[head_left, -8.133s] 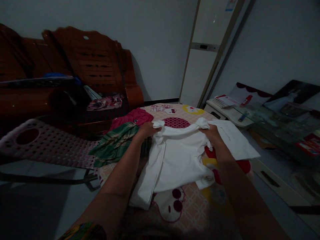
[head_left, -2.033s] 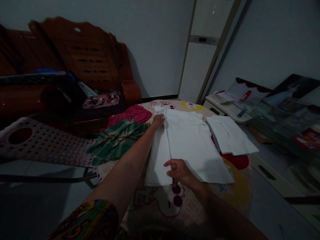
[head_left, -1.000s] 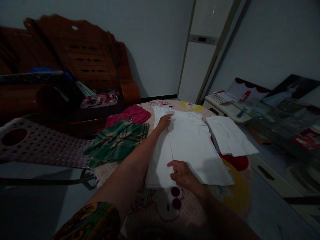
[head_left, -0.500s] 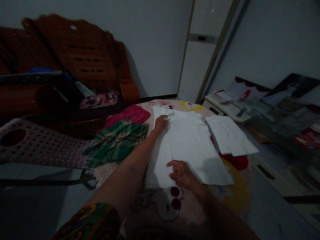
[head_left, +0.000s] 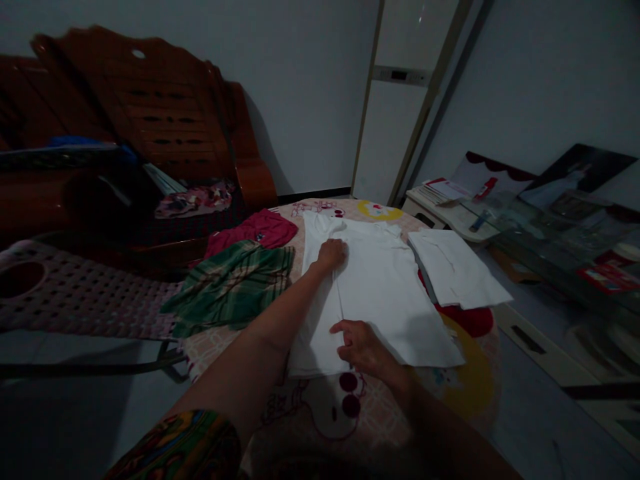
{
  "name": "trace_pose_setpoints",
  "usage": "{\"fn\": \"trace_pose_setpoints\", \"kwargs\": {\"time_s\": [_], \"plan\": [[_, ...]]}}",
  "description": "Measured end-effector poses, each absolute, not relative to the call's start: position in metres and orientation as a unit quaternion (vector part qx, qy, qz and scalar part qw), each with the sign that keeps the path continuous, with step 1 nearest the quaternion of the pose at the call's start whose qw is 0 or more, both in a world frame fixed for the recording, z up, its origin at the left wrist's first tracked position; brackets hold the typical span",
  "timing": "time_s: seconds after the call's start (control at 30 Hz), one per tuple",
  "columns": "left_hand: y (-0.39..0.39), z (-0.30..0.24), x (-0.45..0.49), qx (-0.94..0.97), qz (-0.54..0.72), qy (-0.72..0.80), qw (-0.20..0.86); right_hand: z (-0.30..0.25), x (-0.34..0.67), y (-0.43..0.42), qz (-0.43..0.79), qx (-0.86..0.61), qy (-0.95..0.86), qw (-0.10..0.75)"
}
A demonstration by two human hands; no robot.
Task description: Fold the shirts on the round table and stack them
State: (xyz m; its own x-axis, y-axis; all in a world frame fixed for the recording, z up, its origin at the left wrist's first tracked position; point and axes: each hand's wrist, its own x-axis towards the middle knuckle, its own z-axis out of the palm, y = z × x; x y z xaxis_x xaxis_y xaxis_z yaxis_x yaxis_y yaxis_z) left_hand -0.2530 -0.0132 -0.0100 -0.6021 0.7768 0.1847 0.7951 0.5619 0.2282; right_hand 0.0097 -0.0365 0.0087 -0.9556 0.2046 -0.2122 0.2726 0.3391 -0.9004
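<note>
A white shirt [head_left: 387, 293] lies on the round table, its left side folded inward along a long edge. My left hand [head_left: 333, 255] rests on that folded part below the collar, its fingers curled down against the fabric and nothing visibly gripped. Near the hem, my right hand [head_left: 359, 345] lies on the shirt with the index finger stretched left and apart from the thumb; its other fingers are partly hidden. To the right is a folded white garment [head_left: 457, 267]. Left of the shirt lie a green plaid garment [head_left: 235, 283] and a dark pink garment [head_left: 260, 230].
A patterned cloth [head_left: 380, 417] covers the table. At left stand a woven lounge chair [head_left: 100, 287] and a carved wooden sofa [head_left: 170, 113]. A glass-topped cabinet [head_left: 540, 233] is on the right, and a tall white appliance [head_left: 387, 127] stands at the back wall.
My left hand has let go of the cloth near the collar and slid slightly toward me and right onto the fold. My right hand stays almost in place. The view has shifted a little.
</note>
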Motion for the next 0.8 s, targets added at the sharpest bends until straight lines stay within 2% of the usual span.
{"fn": "trace_pose_setpoints", "kwargs": {"time_s": [0.13,0.23,0.33,0.4,0.5,0.57,0.7,0.8], "plan": [[-0.016,-0.014,-0.236,-0.450,-0.115,-0.885,0.034,0.010,0.009,-0.023,-0.592,0.160,0.789,0.030],[-0.019,-0.018,-0.228,-0.447,-0.110,-0.887,0.026,0.019,0.014,0.008,-0.569,0.209,0.793,-0.056],[-0.020,-0.019,-0.228,-0.453,-0.109,-0.884,0.023,0.031,0.031,0.052,-0.440,0.280,0.836,-0.172],[-0.021,-0.019,-0.230,-0.454,-0.113,-0.884,0.028,0.037,0.048,0.079,-0.315,0.351,0.857,-0.209],[-0.018,-0.019,-0.231,-0.444,-0.124,-0.887,0.032,0.037,0.073,0.101,-0.136,0.435,0.874,-0.171],[-0.008,-0.018,-0.227,-0.450,-0.143,-0.881,0.033,0.032,0.085,0.104,-0.066,0.461,0.876,-0.127],[0.032,-0.011,-0.202,-0.509,-0.203,-0.837,0.003,0.019,0.093,0.103,-0.026,0.473,0.878,-0.071],[0.070,-0.003,-0.180,-0.560,-0.199,-0.804,-0.034,0.010,0.095,0.107,-0.022,0.475,0.879,-0.043]]}}
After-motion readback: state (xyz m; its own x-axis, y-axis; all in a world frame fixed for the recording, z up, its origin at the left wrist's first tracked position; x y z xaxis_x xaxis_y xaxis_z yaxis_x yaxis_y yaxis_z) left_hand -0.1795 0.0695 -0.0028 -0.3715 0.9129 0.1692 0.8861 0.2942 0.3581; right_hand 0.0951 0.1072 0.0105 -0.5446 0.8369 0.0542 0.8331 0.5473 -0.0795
